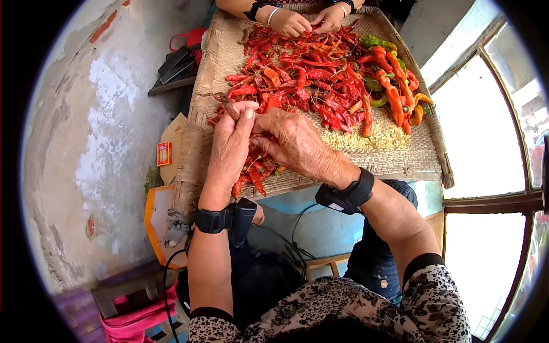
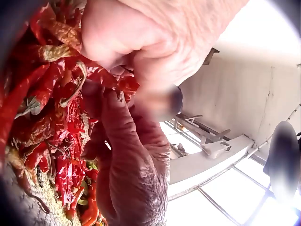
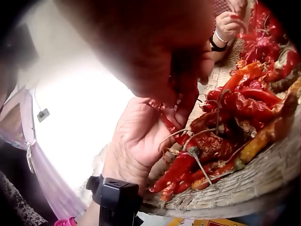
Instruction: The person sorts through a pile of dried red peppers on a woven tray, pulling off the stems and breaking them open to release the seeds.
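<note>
left hand (image 1: 229, 150): fingers curled, thumb clamping a shrivelled dark-red dried chili (image 1: 227, 106) | right hand (image 1: 293, 142): fingertips narrowed, pinching that chili | place: over near edge of flat woven straw tray (image 1: 400, 157)

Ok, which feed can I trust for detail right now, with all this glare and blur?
Head view: sharpest, chillies crisp on the woven tray, though fisheye bends the edges and the window is blown out. Left wrist view: left hand fills the lens, blurred, background washed white. Right wrist view: right hand dark and out of focus, background overexposed, chillies lower right readable.
</note>
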`<state>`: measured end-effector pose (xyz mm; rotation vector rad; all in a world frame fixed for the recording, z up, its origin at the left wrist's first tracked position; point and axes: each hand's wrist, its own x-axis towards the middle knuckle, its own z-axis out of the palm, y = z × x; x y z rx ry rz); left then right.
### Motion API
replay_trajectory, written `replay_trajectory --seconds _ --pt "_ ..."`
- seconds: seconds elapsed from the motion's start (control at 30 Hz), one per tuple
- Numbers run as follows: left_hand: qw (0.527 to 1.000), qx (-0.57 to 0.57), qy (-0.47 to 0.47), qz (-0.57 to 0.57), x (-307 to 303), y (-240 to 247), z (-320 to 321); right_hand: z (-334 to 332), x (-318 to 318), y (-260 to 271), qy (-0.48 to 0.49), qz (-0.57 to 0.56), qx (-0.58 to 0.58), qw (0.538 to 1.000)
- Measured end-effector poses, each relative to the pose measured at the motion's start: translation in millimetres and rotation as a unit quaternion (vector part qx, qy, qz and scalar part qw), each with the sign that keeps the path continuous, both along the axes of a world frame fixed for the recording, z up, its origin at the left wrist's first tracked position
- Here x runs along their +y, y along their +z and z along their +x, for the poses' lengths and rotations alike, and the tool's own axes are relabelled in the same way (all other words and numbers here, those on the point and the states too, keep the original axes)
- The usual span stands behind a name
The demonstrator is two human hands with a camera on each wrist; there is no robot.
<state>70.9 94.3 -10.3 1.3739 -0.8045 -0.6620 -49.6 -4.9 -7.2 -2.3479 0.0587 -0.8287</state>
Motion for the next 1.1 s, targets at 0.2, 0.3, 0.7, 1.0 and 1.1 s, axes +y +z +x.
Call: replay_trajectory --seconds 0.2,0.3,0.7,1.0,1.1 --pt "0.988 -0.121 0.077 0.056 4.1 6.8 10.7 -9.6 -44.4 14.2 0.04 0.422 0.112 0.899" --pt "0.961 -0.232 0.081 0.124 6.5 18.4 5.6 -12.3 -77.0 9.9 -0.068 0.613 -0.138 0.775" --pt "0.847 -0.495 0.017 0.194 -9.8 16.2 -27.1 -13.0 -30.4 15.9 0.021 0.387 0.041 0.921" --pt "0.781 -0.581 0.001 0.229 -15.1 0.1 -28.8 -32.1 -98.5 9.2 -0.141 0.601 -0.175 0.767" --pt "0.77 -0.6 0.018 0.216 -17.8 -4.2 -26.9 -28.9 -81.0 3.7 -0.095 0.551 -0.086 0.825"
